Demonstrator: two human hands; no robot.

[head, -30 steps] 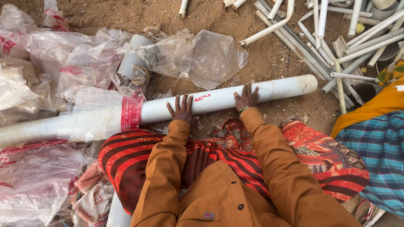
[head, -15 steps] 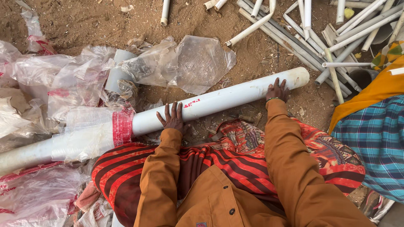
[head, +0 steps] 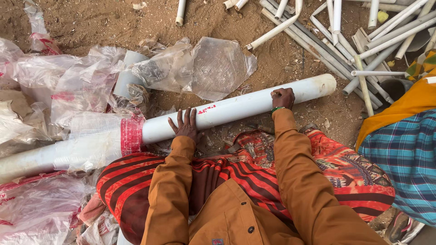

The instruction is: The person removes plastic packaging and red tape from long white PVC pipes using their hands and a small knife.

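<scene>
Ground: bare brown dirt [head: 91,22], dry and scuffed.
Clear plastic sheet [head: 218,68]: crumpled, lying on the dirt at upper middle.
Plastic wrappings [head: 41,81]: heaped at the left, clear with red patches.
Thin pipes [head: 327,45]: a loose pile of grey and white lengths at the upper right, crossing one another.
Patterned cloth [head: 345,168]: red, striped and printed, spread at the bottom.
Checked cloth [head: 404,159]: blue, at the right edge, below an orange fabric [head: 399,106].

White pipe [head: 236,109] with a small red marking and a red band [head: 131,134] over clear wrap; orange-brown sleeves [head: 295,159]; red-and-black striped cloth [head: 131,181] below the pipe; blue plaid cloth [head: 404,154] to its right; reddish-brown soil [head: 113,22].
</scene>
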